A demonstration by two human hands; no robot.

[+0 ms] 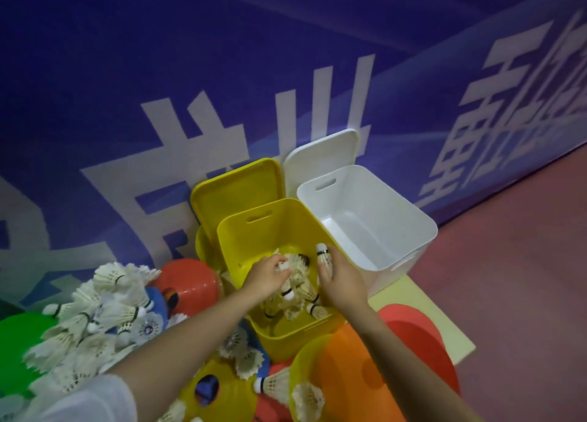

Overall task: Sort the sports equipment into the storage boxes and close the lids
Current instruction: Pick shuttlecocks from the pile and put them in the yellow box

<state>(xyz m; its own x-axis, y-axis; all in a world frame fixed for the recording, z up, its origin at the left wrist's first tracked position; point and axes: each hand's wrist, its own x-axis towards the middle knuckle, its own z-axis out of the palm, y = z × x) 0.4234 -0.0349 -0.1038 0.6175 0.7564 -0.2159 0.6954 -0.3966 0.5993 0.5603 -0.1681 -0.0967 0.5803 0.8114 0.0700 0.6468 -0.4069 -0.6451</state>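
The blue banner wall (158, 72) rises beyond both hands. Just past the right hand (344, 277) stands the white box (413, 227), nothing visible in it, lid up. Both hands reach into the yellow box (305, 326), also open-lidded, so the step in hand looks like dropping shuttlecocks in. The left hand (270, 274) curls over a loose bunch of shuttlecocks (293, 270); the right grips one shuttlecock (324, 254), cork up. Next they should let go, then fetch more from the shuttlecock pile (95, 320) left of the left forearm, among coloured cones (381, 367).
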